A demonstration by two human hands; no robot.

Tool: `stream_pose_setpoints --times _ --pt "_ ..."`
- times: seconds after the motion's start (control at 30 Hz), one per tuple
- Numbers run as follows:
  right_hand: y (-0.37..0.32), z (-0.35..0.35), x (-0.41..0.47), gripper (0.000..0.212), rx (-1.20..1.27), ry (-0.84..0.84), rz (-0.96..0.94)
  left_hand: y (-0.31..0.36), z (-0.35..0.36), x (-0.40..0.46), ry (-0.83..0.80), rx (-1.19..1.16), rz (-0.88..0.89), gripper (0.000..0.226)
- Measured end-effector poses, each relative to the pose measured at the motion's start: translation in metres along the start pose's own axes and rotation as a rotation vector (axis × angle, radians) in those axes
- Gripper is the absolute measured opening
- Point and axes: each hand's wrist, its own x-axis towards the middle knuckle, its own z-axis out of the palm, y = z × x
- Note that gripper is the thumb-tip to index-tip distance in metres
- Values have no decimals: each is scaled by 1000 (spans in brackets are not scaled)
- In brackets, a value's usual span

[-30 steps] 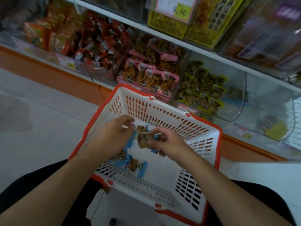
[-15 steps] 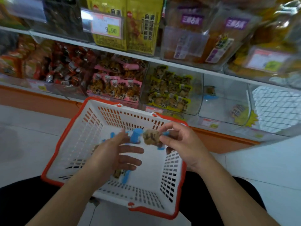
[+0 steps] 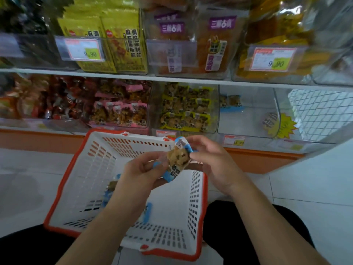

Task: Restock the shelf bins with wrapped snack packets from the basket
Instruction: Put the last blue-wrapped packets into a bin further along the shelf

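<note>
- Above the basket's far half, the right hand (image 3: 214,165) pinches a blue-edged snack packet (image 3: 178,159) at its right edge.
- Left hand (image 3: 141,175) grips the same packet's lower left corner, fingers curled beneath it.
- White basket with orange rim (image 3: 63,180) sits directly below both hands; further blue-edged packets (image 3: 112,185) lie on its floor, partly hidden by the left forearm.
- Beyond the basket, a clear shelf bin (image 3: 248,119) holds two matching packets (image 3: 230,102) at its back.
- Just beside it on the left, a bin of yellow-edged packets (image 3: 185,108); next left, pink-edged packets (image 3: 122,109).

Both hands (image 3: 145,169) have lifted the packet (image 3: 178,157) above the basket (image 3: 76,169).
</note>
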Motion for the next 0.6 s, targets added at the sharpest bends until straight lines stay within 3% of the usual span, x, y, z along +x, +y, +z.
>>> stream_pose_setpoints --times 0.13,0.27,0.4,0.5,0.6 --pt "-6 -2 -1 22 -163 55 5 -1 18 -1 47 -109 -27 19" --pt "-2 -8 4 20 -144 170 16 1 38 6 84 -91 -41 16" --pt "-7 -28 10 32 -180 280 -17 3 72 36 106 -69 19 12" --pt "-18 -59 25 33 -229 496 -69 5 100 66 39 146 113 15" --pt "-33 -107 57 33 -257 711 -108 -1 108 97 22 635 293 32"
